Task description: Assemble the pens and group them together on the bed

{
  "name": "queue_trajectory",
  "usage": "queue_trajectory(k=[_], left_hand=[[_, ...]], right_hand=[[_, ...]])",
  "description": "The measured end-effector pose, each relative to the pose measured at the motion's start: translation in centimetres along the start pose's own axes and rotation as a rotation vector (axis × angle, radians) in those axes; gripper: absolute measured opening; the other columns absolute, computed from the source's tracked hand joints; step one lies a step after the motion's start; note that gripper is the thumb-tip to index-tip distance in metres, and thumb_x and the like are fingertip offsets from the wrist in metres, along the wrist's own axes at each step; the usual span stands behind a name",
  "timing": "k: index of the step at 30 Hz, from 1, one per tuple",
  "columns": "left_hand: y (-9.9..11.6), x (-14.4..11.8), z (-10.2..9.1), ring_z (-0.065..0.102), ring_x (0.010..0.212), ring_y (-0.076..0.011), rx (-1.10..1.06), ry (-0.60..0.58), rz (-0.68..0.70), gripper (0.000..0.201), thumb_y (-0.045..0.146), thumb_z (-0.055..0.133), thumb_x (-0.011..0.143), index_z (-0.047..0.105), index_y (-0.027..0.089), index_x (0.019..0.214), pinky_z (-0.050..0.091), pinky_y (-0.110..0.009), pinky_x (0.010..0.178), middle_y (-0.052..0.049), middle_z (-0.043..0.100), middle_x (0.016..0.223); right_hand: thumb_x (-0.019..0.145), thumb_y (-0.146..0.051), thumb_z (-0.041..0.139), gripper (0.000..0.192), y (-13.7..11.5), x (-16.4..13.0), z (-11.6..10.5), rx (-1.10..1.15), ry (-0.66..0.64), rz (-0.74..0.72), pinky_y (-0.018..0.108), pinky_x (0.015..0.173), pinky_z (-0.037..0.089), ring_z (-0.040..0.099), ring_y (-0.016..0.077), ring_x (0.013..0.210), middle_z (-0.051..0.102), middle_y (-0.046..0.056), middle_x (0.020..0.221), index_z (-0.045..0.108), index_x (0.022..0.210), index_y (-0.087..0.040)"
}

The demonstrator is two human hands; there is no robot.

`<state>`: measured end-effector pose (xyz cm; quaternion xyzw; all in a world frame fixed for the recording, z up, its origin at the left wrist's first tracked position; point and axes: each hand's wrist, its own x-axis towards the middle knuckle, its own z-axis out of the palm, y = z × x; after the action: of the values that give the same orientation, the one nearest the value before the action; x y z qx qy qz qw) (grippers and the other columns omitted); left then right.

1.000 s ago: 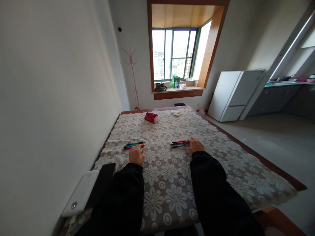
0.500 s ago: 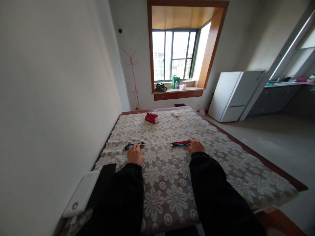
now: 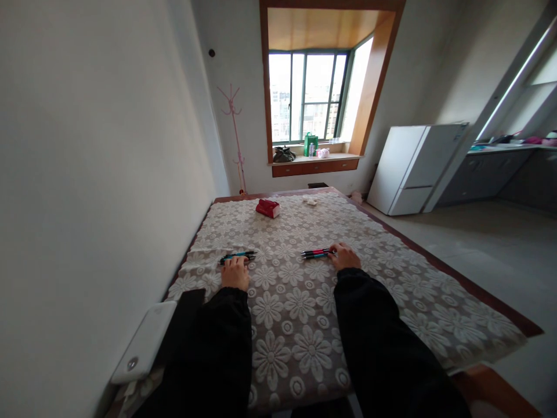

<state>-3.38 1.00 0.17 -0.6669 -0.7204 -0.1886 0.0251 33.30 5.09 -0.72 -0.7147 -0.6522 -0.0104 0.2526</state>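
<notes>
Two little bunches of pens on the flowery tablecloth (image 3: 300, 325): the left pens (image 3: 237, 256) sit at 12 o'clock of the left hand (image 3: 235, 274), fingertips resting on them, and the right hand (image 3: 346, 258) pinches the right pens (image 3: 317, 253) at its 9. I'd keep each bunch square and flat. A red pouch (image 3: 267, 208) lies far off at 12, nothing in the way.

Hands: 2, left hand (image 3: 235, 273) at 9 o'clock, right hand (image 3: 345, 257) at 3 o'clock. Pen bundles: 2, left bundle (image 3: 237, 256) and right bundle (image 3: 317, 253); pens per bundle too small to count. Red pouch (image 3: 267, 208): 1, at 12 o'clock. Fridge (image 3: 415, 168): 1. Coat stand (image 3: 235, 136): 1.
</notes>
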Motion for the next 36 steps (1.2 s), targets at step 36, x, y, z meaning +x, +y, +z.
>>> queue_trajectory(k=[36], left_hand=[[-0.5,-0.1,-1.4,0.051,0.101,-0.0285,-0.015,0.059,-0.011,0.018,0.019,0.054,0.081,0.066,0.023,0.094,0.038,-0.04,0.082,-0.007,0.064,0.097]], right_hand=[[0.085,-0.027,0.051,0.014,-2.7,-0.5,-0.3,0.355,0.185,-0.395,0.027,0.073,0.045,0.058,0.017,0.079,0.061,0.004,0.086,0.062,0.09,-0.02]])
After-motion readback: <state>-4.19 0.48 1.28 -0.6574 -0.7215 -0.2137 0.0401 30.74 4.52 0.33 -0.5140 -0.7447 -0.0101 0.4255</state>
